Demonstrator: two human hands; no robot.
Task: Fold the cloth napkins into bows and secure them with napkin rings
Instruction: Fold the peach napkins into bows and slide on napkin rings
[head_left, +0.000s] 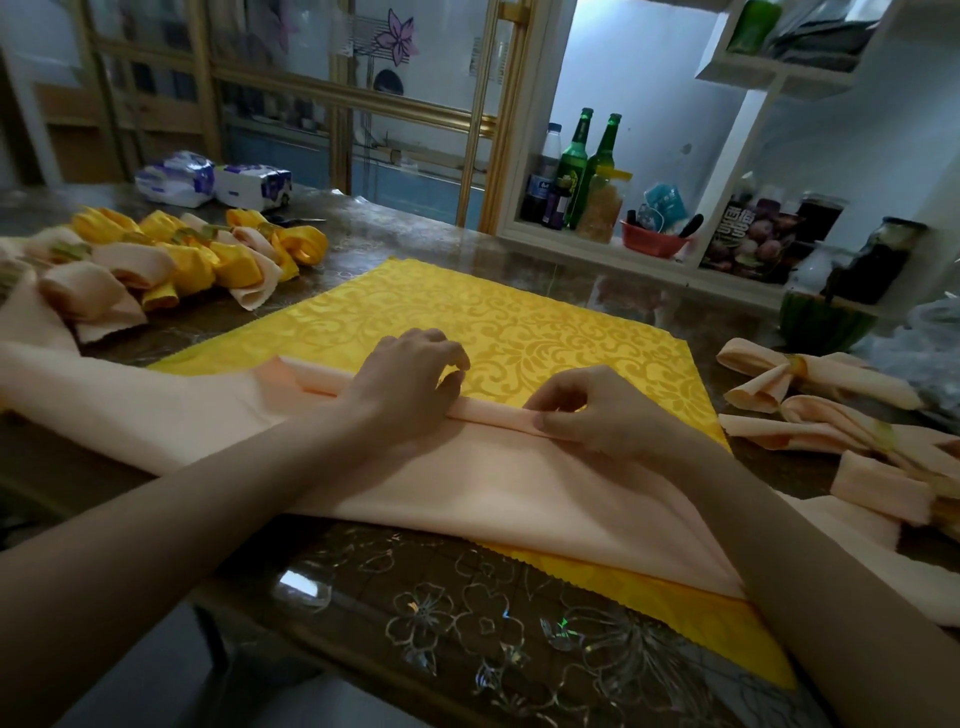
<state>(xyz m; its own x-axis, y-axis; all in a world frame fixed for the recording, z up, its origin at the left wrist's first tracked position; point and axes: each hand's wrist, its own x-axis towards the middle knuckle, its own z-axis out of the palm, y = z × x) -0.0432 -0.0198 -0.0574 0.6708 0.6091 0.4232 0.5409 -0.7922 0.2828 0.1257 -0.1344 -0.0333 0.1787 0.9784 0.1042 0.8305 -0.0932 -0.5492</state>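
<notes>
A peach cloth napkin (467, 483) lies across a yellow patterned napkin (493, 317) on the table. Its far edge is folded over into a narrow band running left to right. My left hand (410, 379) presses on that band near its middle, fingers curled over the fold. My right hand (597, 410) pinches the band a little further right, between thumb and fingers. Both forearms stretch over the peach napkin. No loose napkin ring shows near my hands.
A pile of finished yellow and peach bows (171, 260) sits at the far left. Peach bows with rings (831, 415) lie at the right. Tissue packs (213, 179) rest at the back, and a shelf with green bottles (587, 171) stands behind the table.
</notes>
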